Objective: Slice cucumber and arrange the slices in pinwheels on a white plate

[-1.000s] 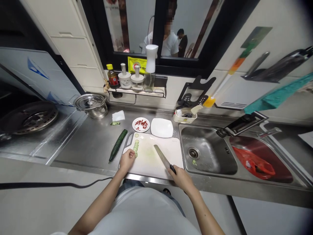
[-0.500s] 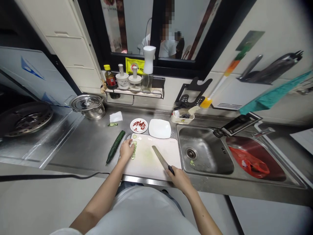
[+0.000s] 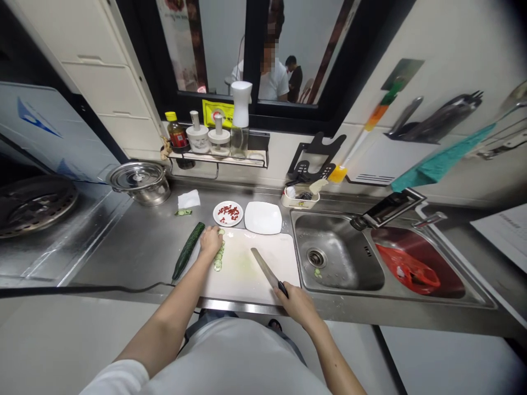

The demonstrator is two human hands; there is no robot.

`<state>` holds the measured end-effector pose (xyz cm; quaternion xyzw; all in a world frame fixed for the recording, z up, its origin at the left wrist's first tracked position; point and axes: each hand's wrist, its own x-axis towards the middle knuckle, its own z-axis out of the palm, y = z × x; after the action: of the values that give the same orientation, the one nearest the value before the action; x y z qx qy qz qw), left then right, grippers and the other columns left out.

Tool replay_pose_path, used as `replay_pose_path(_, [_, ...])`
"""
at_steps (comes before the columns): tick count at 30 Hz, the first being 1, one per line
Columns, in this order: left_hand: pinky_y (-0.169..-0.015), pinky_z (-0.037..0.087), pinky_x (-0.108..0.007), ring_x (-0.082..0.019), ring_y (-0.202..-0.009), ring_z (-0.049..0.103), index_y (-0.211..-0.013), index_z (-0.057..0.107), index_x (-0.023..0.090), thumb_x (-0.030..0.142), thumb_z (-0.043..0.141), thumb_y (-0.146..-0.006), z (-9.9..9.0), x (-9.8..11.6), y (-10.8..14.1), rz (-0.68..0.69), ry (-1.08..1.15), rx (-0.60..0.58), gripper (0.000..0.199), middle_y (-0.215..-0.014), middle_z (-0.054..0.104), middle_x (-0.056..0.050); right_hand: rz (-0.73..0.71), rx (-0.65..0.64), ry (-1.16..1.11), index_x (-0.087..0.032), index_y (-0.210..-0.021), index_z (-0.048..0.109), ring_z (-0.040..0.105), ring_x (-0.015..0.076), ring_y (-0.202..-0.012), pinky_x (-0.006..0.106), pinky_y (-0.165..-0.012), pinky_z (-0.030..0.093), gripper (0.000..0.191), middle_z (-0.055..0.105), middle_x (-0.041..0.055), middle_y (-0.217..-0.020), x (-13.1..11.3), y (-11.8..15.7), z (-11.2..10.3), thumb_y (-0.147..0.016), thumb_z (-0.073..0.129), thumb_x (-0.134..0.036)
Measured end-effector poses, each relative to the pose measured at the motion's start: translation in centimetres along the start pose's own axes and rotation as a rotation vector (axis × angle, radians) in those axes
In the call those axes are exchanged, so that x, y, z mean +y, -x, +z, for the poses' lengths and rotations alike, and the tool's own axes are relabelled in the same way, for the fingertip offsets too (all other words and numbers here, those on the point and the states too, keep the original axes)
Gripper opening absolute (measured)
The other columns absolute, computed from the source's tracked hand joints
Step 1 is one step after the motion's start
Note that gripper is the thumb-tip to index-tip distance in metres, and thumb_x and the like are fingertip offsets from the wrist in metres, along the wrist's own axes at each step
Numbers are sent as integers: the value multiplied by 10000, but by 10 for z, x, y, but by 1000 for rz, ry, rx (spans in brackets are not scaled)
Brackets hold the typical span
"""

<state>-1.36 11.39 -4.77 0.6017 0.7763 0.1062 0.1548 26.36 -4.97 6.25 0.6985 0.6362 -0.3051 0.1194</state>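
Observation:
My right hand (image 3: 297,303) grips the black handle of a kitchen knife (image 3: 263,266). The blade lies flat over the middle of the white cutting board (image 3: 239,288), pointing away to the left. My left hand (image 3: 211,241) is at the board's upper left, its fingers bent together on a cucumber slice (image 3: 221,232) at the far end of a row. More cucumber slices (image 3: 218,259) overlap in that row, running toward me. A whole dark green cucumber (image 3: 188,251) lies left of the board, beside my left wrist. The fingertips are partly hidden.
Behind the board stand a plate with chopped red pieces (image 3: 220,222) and a white square plate (image 3: 263,218). A double sink (image 3: 296,247) is at the right, a lidded pot (image 3: 150,192) at the back left. A cucumber end (image 3: 183,212) lies near a white tissue (image 3: 189,198).
My left hand has moved away from me, from beside the slice row up to the slice at its far end. My right hand and the knife stay about where they were.

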Motion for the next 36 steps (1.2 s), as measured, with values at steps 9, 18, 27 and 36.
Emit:
replay_pose_path(9, [-730, 419, -256, -184, -868, 633, -975, 672, 214, 247, 537, -867, -3, 4, 1, -69, 204, 13, 177, -945, 712, -63, -3, -2, -29, -179, -1102, 619, 653, 220, -980, 245, -696, 386, 354, 714, 118, -1002, 1, -1, 5, -979, 376, -404])
replay_pose_path(18, [-677, 434, -200, -123, -746, 632, -898, 700, 167, 162, 644, -762, 1, 26, 34, -5, 508, -182, 147, -822, 722, -17, -12, 30, -20, -183, -1094, 618, 653, 226, -967, 248, -686, 370, 350, 713, 112, -978, 1, 2, 8, -974, 385, -414])
replay_pose_path(27, [-701, 435, -220, -144, -792, 637, -881, 706, 174, 113, 582, -773, 25, 45, 58, 83, 385, -271, 176, -854, 726, -34, -34, 82, -6, -200, -1097, 607, 655, 222, -964, 244, -660, 345, 360, 716, 95, -977, 5, 2, 15, -984, 360, -435])
replay_pose_path(36, [-871, 435, -270, -190, -970, 624, -960, 688, 169, 82, 513, -801, 35, 43, 55, 179, 248, -177, 252, -997, 709, -81, -39, 38, 25, -207, -1099, 606, 652, 225, -970, 248, -658, 336, 341, 715, 94, -966, -6, 6, 10, -986, 363, -418])
